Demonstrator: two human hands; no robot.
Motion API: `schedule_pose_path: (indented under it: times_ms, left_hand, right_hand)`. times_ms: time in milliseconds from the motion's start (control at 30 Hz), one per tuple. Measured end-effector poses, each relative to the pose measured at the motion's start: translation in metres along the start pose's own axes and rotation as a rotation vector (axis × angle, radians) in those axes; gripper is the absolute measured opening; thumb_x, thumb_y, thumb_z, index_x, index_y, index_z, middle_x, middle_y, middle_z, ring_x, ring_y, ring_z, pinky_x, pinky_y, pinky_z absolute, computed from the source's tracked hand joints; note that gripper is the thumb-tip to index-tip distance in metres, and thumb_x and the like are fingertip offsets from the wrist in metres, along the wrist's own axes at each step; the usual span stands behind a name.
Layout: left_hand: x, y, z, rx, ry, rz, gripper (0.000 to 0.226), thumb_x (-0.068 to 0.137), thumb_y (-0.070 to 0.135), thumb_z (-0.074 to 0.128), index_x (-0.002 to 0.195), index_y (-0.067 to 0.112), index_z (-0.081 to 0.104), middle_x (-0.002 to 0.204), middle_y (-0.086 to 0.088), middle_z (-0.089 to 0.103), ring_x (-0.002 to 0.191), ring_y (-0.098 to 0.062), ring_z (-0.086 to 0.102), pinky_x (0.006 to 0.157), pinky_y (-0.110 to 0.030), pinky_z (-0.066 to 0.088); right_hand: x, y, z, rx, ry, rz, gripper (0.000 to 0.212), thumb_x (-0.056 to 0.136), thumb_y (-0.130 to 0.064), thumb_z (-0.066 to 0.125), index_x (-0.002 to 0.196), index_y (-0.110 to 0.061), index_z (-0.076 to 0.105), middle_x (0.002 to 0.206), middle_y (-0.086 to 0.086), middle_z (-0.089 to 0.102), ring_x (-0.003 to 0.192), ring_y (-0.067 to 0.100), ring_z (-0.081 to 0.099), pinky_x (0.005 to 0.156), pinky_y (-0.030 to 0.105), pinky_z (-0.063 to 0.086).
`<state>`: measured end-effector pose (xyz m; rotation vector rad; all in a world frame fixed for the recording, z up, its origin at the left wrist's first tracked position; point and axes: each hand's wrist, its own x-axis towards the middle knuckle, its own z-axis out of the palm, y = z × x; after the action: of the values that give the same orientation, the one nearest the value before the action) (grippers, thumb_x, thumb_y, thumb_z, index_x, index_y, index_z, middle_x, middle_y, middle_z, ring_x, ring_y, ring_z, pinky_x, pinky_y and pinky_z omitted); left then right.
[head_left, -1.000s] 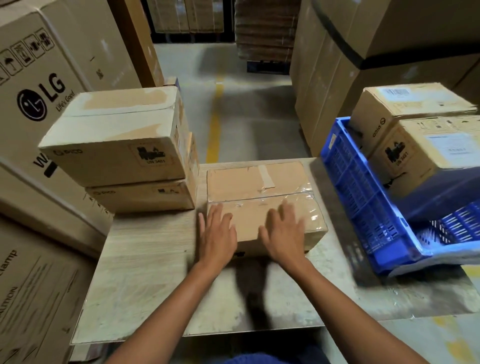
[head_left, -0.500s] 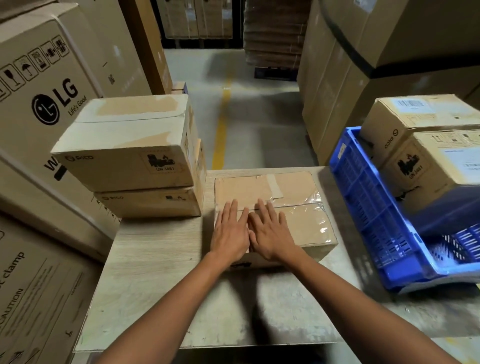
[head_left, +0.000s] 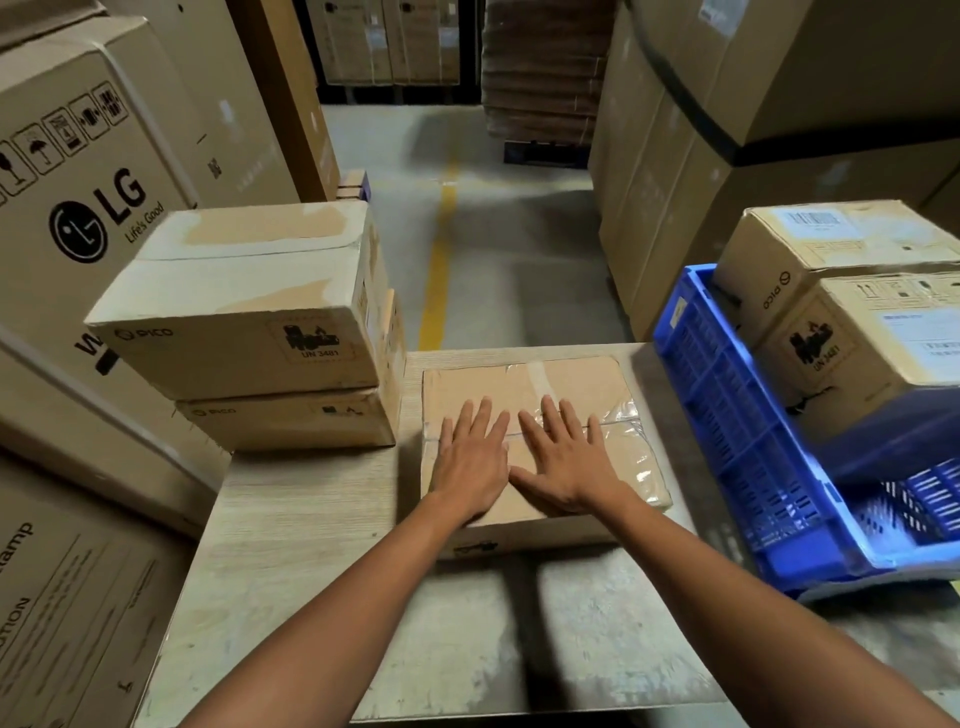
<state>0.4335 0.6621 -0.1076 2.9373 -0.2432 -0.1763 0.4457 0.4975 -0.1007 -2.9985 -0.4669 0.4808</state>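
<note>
Carton (head_left: 576, 384) under flat left hand (head_left: 470, 462) and right hand (head_left: 566, 465) (fingers straight), between 2 boxes (head_left: 249, 332) and blue crate (head_left: 727, 415)

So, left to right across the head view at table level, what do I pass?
LG carton → two stacked Pico boxes → left hand → right hand, both flat on the taped box → blue crate.

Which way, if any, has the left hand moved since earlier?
Yes: the left hand slid right and forward on the taped box, from its left edge to fingertips past its seam.
</note>
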Motion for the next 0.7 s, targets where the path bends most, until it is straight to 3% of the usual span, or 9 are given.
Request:
schedule_pose_path:
  times_ms: [133,233,333,400,433,467,533,700]
  left_hand:
    - [0.004,0.001,-0.001,0.016,-0.033,-0.016,0.055,0.107,0.034,0.026,0.159,0.029,0.01,0.168,-0.001,-0.002,0.154,-0.026,-0.006,0.124,-0.051,-0.001]
    - [0.003,0.005,-0.002,0.025,-0.065,-0.047,0.057,0.107,0.037,0.025,0.16,0.028,0.007,0.168,-0.001,-0.005,0.154,-0.026,-0.008,0.123,-0.053,-0.001]
    - [-0.006,0.015,-0.004,-0.003,-0.035,-0.01,0.054,0.106,0.032,0.03,0.159,0.024,0.018,0.168,-0.003,0.004,0.155,-0.025,0.0,0.123,-0.052,0.004]
    - [-0.019,0.03,0.001,-0.051,-0.009,0.109,0.051,0.105,0.027,0.033,0.155,0.018,0.029,0.167,-0.005,0.015,0.154,-0.023,0.009,0.124,-0.048,0.007]
    - [-0.026,0.038,0.005,-0.065,0.001,0.165,0.05,0.105,0.025,0.034,0.154,0.016,0.033,0.165,-0.006,0.02,0.153,-0.022,0.012,0.124,-0.046,0.008]
    - [-0.033,0.044,0.009,-0.064,0.014,0.197,0.049,0.105,0.025,0.033,0.153,0.014,0.036,0.164,-0.006,0.023,0.153,-0.022,0.015,0.124,-0.044,0.007]
    - [-0.034,0.051,0.013,-0.072,0.042,0.177,0.047,0.105,0.025,0.034,0.15,0.014,0.041,0.162,-0.006,0.03,0.151,-0.021,0.021,0.123,-0.043,0.01]
    - [-0.023,0.056,0.007,-0.041,0.073,0.176,0.035,0.099,0.022,0.043,0.129,0.016,0.06,0.143,-0.008,0.054,0.137,-0.025,0.043,0.115,-0.042,0.027]
  right_hand:
    - [0.005,0.004,0.002,0.022,-0.033,-0.024,0.108,0.068,-0.089,-0.004,0.16,-0.033,-0.009,0.165,0.008,-0.022,0.153,0.031,-0.02,0.12,0.061,-0.006]
    - [0.003,0.009,-0.002,0.054,-0.006,-0.047,0.1,0.08,-0.086,0.013,0.161,-0.03,0.004,0.168,0.007,-0.01,0.155,0.03,-0.009,0.121,0.058,0.0]
    - [-0.011,0.013,0.002,0.097,0.165,-0.029,0.063,0.096,-0.058,0.046,0.148,-0.024,0.043,0.161,0.011,0.028,0.149,0.03,0.026,0.117,0.052,0.026]
    - [-0.027,0.014,0.013,0.136,0.349,-0.018,0.04,0.092,-0.046,0.048,0.117,-0.019,0.063,0.13,0.009,0.054,0.122,0.029,0.052,0.099,0.044,0.044]
    - [-0.035,0.014,0.02,0.169,0.422,-0.012,0.036,0.09,-0.042,0.046,0.106,-0.017,0.065,0.116,0.007,0.058,0.109,0.03,0.057,0.091,0.043,0.047]
    - [-0.041,0.014,0.027,0.195,0.476,-0.007,0.035,0.09,-0.038,0.043,0.101,-0.015,0.066,0.108,0.007,0.06,0.103,0.031,0.059,0.087,0.043,0.049]
    - [-0.048,0.013,0.035,0.198,0.493,-0.007,0.041,0.092,-0.037,0.039,0.106,-0.013,0.069,0.114,0.01,0.066,0.111,0.033,0.061,0.093,0.047,0.05]
    - [-0.049,0.02,0.017,0.17,0.379,-0.032,0.04,0.094,-0.04,0.042,0.116,-0.018,0.067,0.122,0.006,0.062,0.118,0.026,0.056,0.096,0.041,0.042]
